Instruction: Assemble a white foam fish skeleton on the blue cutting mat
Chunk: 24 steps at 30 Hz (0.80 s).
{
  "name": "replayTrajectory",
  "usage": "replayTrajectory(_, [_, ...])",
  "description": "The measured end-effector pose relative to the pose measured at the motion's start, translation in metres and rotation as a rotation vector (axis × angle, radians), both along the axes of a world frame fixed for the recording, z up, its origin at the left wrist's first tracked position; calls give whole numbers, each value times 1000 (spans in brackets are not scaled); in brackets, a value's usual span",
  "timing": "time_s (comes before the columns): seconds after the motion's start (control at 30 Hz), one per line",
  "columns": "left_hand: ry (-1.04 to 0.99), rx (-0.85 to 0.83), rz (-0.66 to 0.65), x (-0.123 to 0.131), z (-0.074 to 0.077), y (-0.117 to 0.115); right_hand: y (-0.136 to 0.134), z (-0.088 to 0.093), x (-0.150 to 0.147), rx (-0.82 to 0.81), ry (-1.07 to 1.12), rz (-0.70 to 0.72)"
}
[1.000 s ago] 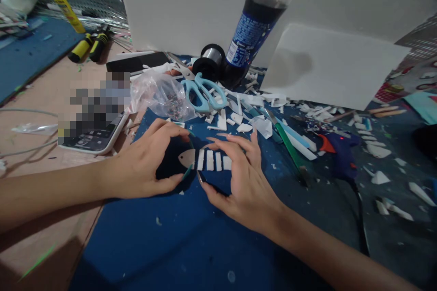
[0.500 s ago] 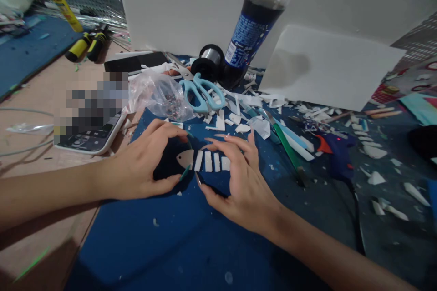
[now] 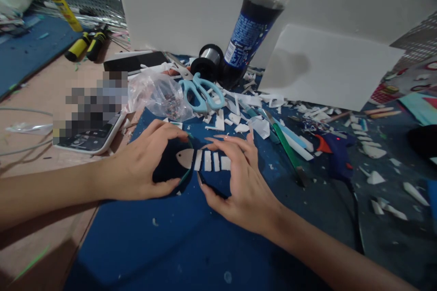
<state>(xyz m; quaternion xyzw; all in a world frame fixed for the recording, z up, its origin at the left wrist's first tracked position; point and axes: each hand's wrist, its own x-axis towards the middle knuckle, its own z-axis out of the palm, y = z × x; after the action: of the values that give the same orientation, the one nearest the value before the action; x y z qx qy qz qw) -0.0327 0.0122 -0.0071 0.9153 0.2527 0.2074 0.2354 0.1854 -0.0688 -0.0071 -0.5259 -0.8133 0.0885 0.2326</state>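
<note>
White strips (image 3: pixel 208 161) may skew if a fingernail (image 3: pixel 200 178) snags one; left hand (image 3: pixel 141 160) and right hand (image 3: pixel 244 179) arch half-open, visibly gripping nothing.

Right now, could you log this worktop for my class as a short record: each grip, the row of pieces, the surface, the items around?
Left grip: curved, thumb and finger near the wide end of the pointed pale piece; contact unclear
Right grip: thumb and finger near opposite ends of the first white strip; contact unclear
Row: pointed pale piece, then white strips, last one partly hidden
Surface: blue mat
Behind: blue-handled scissors, bottle
Right: glue gun
Left: phone
</note>
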Motion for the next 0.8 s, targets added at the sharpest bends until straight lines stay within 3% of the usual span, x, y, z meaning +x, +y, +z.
replayTrajectory(0.8, [-5, 47, 9, 0, -3, 0, -1, -2, 2, 0, 23, 26])
